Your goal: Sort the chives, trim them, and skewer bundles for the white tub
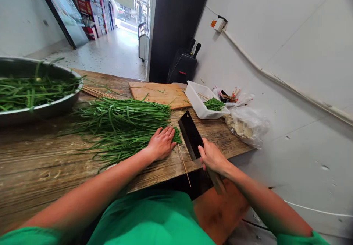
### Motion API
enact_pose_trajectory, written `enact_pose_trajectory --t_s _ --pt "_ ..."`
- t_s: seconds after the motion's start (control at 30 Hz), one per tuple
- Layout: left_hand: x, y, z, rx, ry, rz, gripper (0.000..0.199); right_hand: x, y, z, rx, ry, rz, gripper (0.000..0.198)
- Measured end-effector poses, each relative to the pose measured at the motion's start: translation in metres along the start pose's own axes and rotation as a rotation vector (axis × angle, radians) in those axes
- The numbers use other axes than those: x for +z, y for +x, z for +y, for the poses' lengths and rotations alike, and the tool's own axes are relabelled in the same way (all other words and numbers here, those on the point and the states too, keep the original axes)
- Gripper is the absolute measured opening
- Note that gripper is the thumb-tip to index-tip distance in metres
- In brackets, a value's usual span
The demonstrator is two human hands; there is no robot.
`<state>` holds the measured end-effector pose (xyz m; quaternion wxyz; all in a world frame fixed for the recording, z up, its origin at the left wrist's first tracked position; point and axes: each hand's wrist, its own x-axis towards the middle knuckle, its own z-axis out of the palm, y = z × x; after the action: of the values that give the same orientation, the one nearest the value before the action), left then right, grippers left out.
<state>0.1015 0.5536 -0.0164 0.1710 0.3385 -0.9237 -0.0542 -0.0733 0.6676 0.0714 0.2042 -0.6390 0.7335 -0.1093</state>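
Observation:
A thick spread of long green chives (pixel 127 116) lies on the wooden table (pixel 41 156). My left hand (pixel 162 142) rests flat on the chives near their right-hand ends, fingers stretched out and pressing lightly. In my right hand (pixel 211 156) is a dark cleaver (pixel 191 132), gripped by its handle at the table's front edge. Its blade stands just right of the chive ends, apart from them. Between the two hands a thin wooden skewer (pixel 184 165) lies on the table and sticks out past the front edge.
A large metal bowl (pixel 66 101) of loose chives stands at the left. Behind the pile are a cutting board (pixel 162 93) and several skewers (pixel 95 91). A white plastic tray (pixel 198 99) holding cut chives and a plastic bag (pixel 250 125) sit by the right wall. A knife block (pixel 182 66) stands farther back.

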Motion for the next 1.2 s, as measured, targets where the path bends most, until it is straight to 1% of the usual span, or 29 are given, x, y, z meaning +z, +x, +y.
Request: enact_pose_trajectory --t_s 0.23,0.53,0.67,0.93,1.1,1.2 --pt "0.002 -0.001 0.000 -0.002 -0.001 0.013 0.054 0.000 0.004 -0.009 -0.019 -0.013 -0.024 0.008" --pt "0.003 -0.001 -0.001 -0.011 -0.014 0.014 0.052 -0.002 0.004 -0.016 -0.001 -0.042 -0.049 0.006" --pt "0.003 0.000 -0.001 -0.005 0.019 0.022 0.053 -0.003 0.004 -0.016 0.010 -0.063 -0.048 0.008" --pt "0.003 -0.002 0.000 -0.010 0.068 0.029 0.051 -0.002 0.004 -0.015 0.014 -0.080 -0.097 0.010" --pt "0.002 -0.002 0.001 -0.017 0.062 0.026 0.051 -0.004 0.002 -0.016 0.017 -0.109 -0.070 0.008" --pt "0.002 -0.002 0.001 -0.018 0.054 0.028 0.051 -0.003 0.002 -0.016 0.022 -0.114 -0.084 0.010"
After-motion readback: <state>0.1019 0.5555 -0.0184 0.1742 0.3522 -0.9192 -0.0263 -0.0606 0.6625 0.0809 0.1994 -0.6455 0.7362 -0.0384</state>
